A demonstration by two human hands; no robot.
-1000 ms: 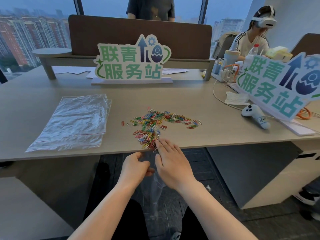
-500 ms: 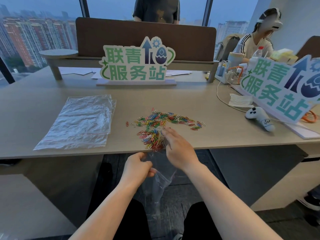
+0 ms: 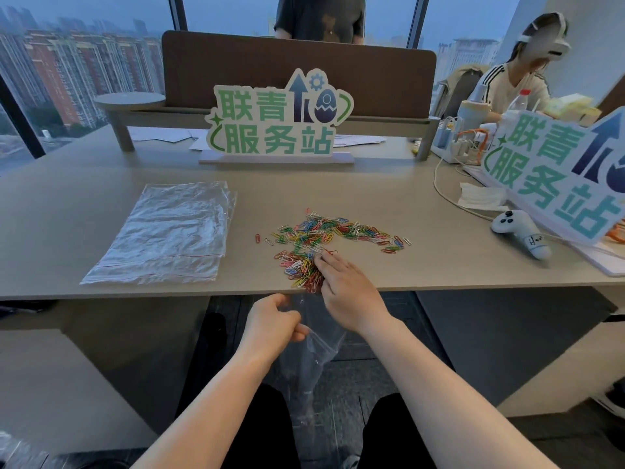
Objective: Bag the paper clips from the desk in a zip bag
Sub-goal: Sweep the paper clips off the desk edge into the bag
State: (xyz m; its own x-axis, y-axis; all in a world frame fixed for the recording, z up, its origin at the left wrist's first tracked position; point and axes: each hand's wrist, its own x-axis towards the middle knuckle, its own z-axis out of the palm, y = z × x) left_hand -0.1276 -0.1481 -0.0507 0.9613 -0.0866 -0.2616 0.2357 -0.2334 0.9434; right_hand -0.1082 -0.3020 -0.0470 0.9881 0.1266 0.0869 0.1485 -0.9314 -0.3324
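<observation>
bags [image 3: 165, 231] left of paper clips [image 3: 324, 238] on desk [image 3: 439, 252]

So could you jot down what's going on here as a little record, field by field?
Left hand: pinching the mouth of a clear zip bag just below the desk edge
Right hand: fingers resting on the near end of the paper clips
Paper clips: colourful loose pile on the desk, none visibly in the bag
Spare bags: flat stack to the left of the clips
Stage: raking clips toward the edge

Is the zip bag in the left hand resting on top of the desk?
No, the zip bag hangs from the left hand below the desk edge.
</observation>
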